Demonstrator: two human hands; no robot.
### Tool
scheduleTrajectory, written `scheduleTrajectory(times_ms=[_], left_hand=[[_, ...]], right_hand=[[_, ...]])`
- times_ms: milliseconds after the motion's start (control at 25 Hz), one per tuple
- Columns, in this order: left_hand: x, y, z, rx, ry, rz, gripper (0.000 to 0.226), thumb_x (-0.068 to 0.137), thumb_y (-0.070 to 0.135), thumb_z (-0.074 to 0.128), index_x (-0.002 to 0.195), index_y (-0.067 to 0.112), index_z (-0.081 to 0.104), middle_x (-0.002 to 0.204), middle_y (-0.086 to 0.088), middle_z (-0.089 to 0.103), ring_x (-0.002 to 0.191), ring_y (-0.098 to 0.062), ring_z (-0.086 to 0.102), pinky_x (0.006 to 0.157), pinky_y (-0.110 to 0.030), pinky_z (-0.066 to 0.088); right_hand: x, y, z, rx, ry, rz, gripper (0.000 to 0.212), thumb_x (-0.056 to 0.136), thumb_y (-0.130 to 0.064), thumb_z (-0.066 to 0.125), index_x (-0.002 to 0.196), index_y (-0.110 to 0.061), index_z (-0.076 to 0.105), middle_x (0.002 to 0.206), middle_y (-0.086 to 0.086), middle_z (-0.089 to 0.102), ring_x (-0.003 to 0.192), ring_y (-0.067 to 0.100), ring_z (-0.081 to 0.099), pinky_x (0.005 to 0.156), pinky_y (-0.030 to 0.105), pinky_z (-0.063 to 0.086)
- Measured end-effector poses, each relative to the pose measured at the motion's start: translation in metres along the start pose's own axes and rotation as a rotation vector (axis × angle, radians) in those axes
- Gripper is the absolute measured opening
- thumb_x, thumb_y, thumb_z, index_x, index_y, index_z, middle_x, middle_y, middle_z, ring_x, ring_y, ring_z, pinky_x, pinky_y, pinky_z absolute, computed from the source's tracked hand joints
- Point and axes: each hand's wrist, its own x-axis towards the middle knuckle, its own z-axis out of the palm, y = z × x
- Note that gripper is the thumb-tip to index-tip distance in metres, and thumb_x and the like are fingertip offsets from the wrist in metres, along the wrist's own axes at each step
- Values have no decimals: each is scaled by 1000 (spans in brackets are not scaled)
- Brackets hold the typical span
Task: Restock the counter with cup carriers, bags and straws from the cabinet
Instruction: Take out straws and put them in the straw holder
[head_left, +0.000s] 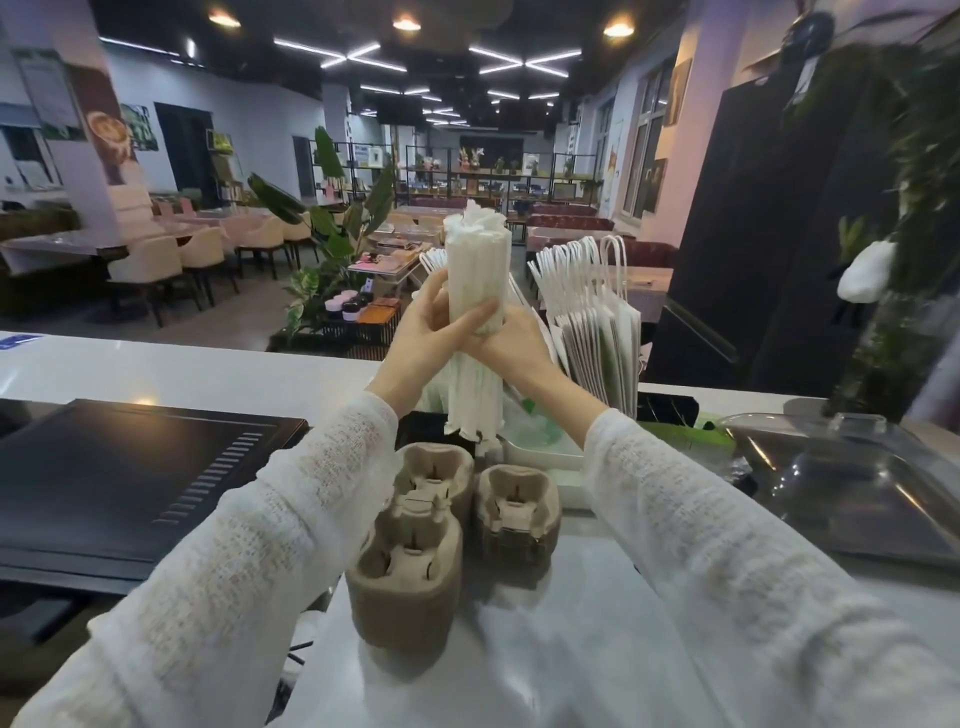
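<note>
Both hands meet around an upright bundle of wrapped straws (475, 312), held above the counter (156, 364); the left hand (426, 332) wraps its fingers across the front of the bundle, closed on it; the right hand (511, 343) clasps the same bundle from the other side, also closed on it; the bundle's top pokes up above the grip and its lower ends hang below it; just right of the grip stands a row of white paper bags (597, 322) with looped handles; below the grip, nearer the person, sit two stacks of brown pulp cup carriers (410, 566); left of them lies a black screen (119, 478).
</note>
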Motion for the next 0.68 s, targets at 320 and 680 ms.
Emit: scheduleTrajectory(times_ms=[320,680], left_hand=[[41,-28,-21,-4,-55,21,59,94,24,62,147,26,36,132,-3,62,122,-14,59,109,-39,43],[54,-57,-35,-15,-57,-4,58,94,29,61,146,32,36,133,-1,61,123,-14,58,108,-43,44]], right_hand=[[47,13,27,-24,80,21,41,66,-58,65,86,-23,74,77,-5,72,76,11,69,68,39,60],[58,31,46,53,63,-7,30,74,-37,76,95,-15,74,85,0,75,82,10,70,73,31,59]])
